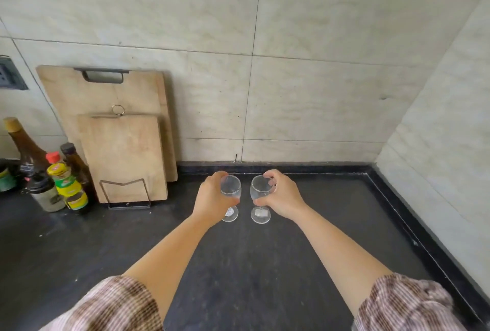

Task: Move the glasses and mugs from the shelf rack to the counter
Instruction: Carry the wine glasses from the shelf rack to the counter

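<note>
Fingers (233,201) of my left hand (210,198) wrap one empty wine glass (231,192); my right hand (283,194) grips another empty glass (259,192), both upright on the dark tabletop (305,264).

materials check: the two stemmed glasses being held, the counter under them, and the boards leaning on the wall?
Left wine glass and right wine glass: clear glass by the look, the counter shows through them; clear plastic not ruled out. Counter: dark speckled stone or composite, dull sheen. Large cutting board and small cutting board: pale, worn wood or bamboo, matte.
</note>
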The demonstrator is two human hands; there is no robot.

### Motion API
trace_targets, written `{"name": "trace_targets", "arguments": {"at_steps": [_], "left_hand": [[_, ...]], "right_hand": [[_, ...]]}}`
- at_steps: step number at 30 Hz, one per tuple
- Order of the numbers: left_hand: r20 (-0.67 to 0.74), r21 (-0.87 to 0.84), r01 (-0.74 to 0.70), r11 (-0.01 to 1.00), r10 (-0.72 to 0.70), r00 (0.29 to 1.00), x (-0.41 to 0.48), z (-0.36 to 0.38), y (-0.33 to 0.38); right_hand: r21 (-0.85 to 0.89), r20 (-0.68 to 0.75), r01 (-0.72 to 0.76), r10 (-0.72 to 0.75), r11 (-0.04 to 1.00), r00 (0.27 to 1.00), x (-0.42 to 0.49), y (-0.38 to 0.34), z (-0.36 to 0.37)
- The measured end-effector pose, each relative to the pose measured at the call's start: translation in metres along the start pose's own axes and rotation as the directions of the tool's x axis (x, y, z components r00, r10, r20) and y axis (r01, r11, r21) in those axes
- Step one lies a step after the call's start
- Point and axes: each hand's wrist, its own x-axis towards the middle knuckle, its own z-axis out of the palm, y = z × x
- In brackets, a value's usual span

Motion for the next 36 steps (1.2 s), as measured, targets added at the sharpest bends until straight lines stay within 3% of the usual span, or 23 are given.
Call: {"name": "trace_targets", "arguments": {"at_steps": [8,15,21,31,36], "left_hand": [[-0.018,0.138,0.145,0.98,-0.144,0.989,0.101,0.065,-0.045],[-0.01,0.123,0.13,0.984,-0.13,0.991,0.164,0.084,-0.072],[0.0,0.113,0.095,0.989,-0.096,0.995,0.189,0.09,-0.081],[0.022,0.101,0.159,0.982,-0.162,0.986,0.197,0.099,-0.085],[0.03,0.151,0.165,0.975,-0.172,0.985,0.183,0.084,-0.082]], "right_hand": [[-0.041,0.089,0.004,0.0,0.999,0.996,0.125,0.059,0.035],[-0.07,0.103,0.028,-0.021,0.997,0.994,0.201,0.083,0.051],[-0.082,0.152,0.03,-0.017,0.996,0.988,0.223,0.094,0.058],[-0.148,0.223,0.011,0.022,0.989,0.975,0.227,0.097,0.061],[-0.231,0.185,0.113,-0.07,0.966,0.98,0.222,0.08,0.054]]}}
